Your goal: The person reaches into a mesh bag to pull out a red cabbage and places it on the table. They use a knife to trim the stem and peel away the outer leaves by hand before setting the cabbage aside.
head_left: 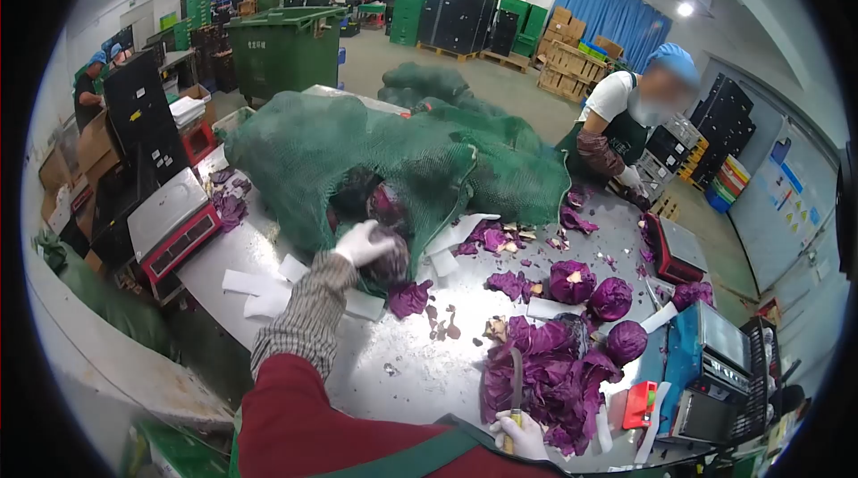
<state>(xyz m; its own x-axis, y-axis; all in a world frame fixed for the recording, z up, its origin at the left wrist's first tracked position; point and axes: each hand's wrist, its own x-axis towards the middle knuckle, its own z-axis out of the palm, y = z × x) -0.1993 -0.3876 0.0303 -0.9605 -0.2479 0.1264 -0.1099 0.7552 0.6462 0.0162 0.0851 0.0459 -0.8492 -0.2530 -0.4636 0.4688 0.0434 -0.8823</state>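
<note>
My left hand [361, 244], in a white glove, is closed over a red cabbage [387, 260] at the torn opening of a green mesh sack [304, 152]. More dark cabbages [389, 208] show inside that opening. Low in the view, my right hand [521, 436], also gloved, grips a knife [517, 375] by its yellowish handle, the blade pointing away from me. Just beyond it lies a heap of loose purple cabbage leaves [545, 375]. Several trimmed cabbages [611, 299] sit to the right of and behind the heap.
The metal table [420, 380] carries leaf scraps and white foam strips [255, 292]. A scale [174, 223] stands at left, another [677, 250] at right. A red tape dispenser [639, 405] and a blue machine [702, 362] are near right. A co-worker [617, 121] stands across the table.
</note>
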